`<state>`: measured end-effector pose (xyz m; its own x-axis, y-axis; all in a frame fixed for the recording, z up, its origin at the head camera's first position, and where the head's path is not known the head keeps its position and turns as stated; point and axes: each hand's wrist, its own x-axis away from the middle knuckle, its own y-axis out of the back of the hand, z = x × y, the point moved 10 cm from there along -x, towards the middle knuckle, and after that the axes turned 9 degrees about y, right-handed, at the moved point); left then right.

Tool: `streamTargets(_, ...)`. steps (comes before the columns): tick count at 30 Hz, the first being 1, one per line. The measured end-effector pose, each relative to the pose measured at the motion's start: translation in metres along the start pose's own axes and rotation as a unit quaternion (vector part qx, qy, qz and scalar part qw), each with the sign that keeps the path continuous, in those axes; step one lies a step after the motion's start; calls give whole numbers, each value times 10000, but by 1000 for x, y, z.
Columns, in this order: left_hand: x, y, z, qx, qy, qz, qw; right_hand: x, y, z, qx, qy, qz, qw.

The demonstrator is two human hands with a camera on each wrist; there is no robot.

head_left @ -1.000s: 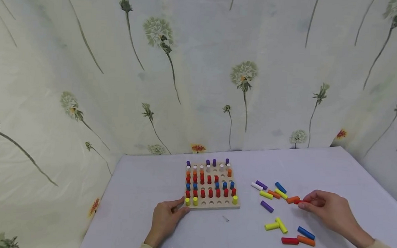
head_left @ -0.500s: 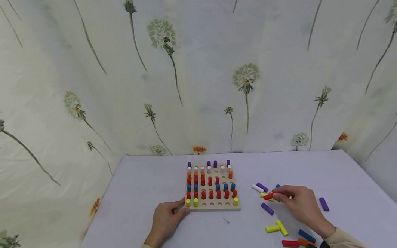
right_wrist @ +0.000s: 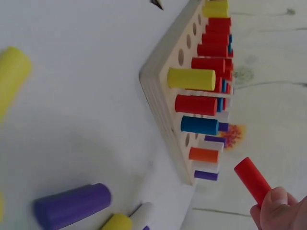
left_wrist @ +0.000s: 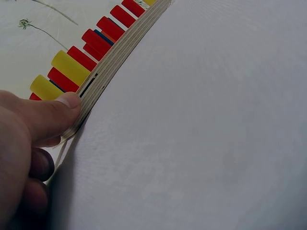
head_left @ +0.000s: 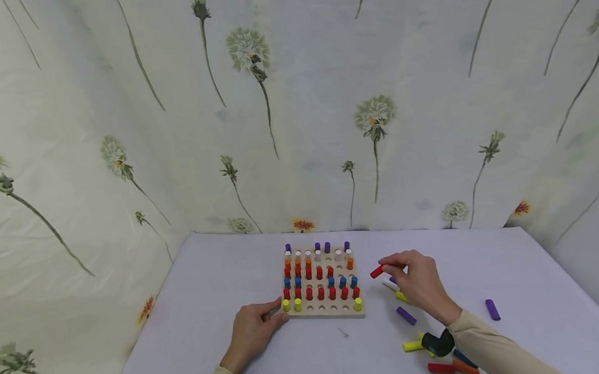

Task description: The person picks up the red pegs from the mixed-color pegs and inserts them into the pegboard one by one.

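Observation:
A wooden pegboard [head_left: 327,313] stands on the table, with rows of upright coloured pegs in it and several bare holes. My left hand [head_left: 252,332] grips its near left corner; in the left wrist view the thumb [left_wrist: 69,103] lies against the board's edge, beside a yellow peg [left_wrist: 45,87]. Right of the board, my right hand [head_left: 419,281] pinches a red peg [head_left: 377,271] by one end, raised and tilted. The right wrist view shows this red peg [right_wrist: 253,181] between thumb and fingers, apart from the board.
Loose pegs lie right of the board: a purple peg [head_left: 406,316], a white peg [head_left: 390,284], a yellow peg [head_left: 413,346], a red peg [head_left: 441,369] and an orange peg [head_left: 465,369]. Another purple peg [head_left: 493,309] lies farther right. A patterned cloth [head_left: 303,125] hangs behind the table.
My right hand has lifted the red peg from among the loose pegs and carried it left, close to the board's right side. My left hand keeps its grip on the corner.

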<state>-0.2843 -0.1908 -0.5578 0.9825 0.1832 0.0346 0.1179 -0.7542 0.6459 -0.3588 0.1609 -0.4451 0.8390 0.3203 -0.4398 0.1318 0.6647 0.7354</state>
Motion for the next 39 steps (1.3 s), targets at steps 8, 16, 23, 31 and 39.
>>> streamTargets(8, 0, 1, -3, 13, -110, -50, 9999, -25, -24, 2, -191, -8, 1, 9998)
streamTargets(16, -2, -2, -2, -24, -9, 25, 10000, -41, -55, 7, -311, 107, 339, 9989)
streamTargets(23, -2, -2, -3, -57, -62, -8, 10000, -47, -79, 7, -155, 143, 787, 9967)
streamTargets(31, -2, 0, -3, -74, -92, -46, 9999, -51, -91, 10, -122, 248, 1024, 9944)
streamTargets(39, -1, 0, 0, -73, -17, -31, 10000, -51, -96, 22, -7, 507, 1072, 9929)
